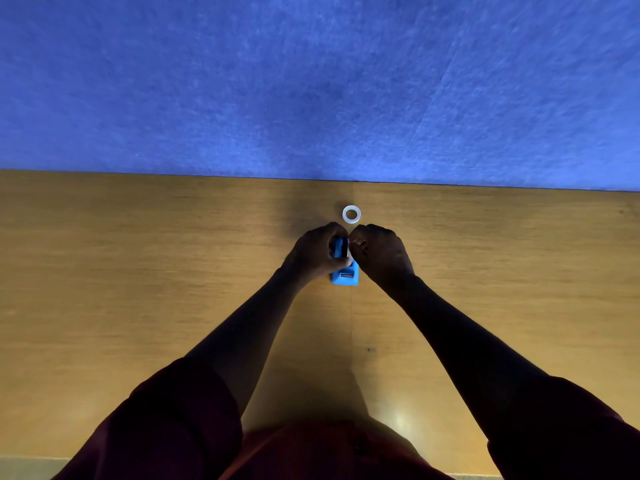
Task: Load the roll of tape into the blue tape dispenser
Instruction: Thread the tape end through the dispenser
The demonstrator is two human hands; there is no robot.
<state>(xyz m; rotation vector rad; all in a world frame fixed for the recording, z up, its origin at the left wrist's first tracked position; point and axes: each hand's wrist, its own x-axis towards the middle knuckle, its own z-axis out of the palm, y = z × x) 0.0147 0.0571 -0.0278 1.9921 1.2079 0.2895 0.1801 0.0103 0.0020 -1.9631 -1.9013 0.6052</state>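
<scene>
The dispenser [344, 273] is a small bright-blue plastic block sitting on the table [138, 271], long axis running away from the person. Its near end shows a pale slot w/ a dark bar across it; the far half is mostly covered by the hands. A dark opening shows in its top between the two hands, w/ a thin pale edge at the right side of that opening, which may be tape, but it's too small to tell.

Left hand [317, 252] wraps the dispenser's far half from the left, fingers curled over the top and thumb down the near side, gripping it. Right hand [379, 252] sits just right of it, knuckles up, fingers curled in tight toward the dispenser's top edge; fingertips meet close to the pale edge, but whether they pinch anything can't be made out. The two hands nearly touch at the fingertips.

The roll [351, 214] is a small white ring w/ an open centre, lying flat on the table just beyond the hands, nearer the right hand's fingertips, touching neither hand nor the dispenser.

Both forearms are bare, dark red sleeves [180, 410] pushed up near the elbows. Beyond the roll, a blue felt-like wall [311, 81] meets the table's far edge.
</scene>
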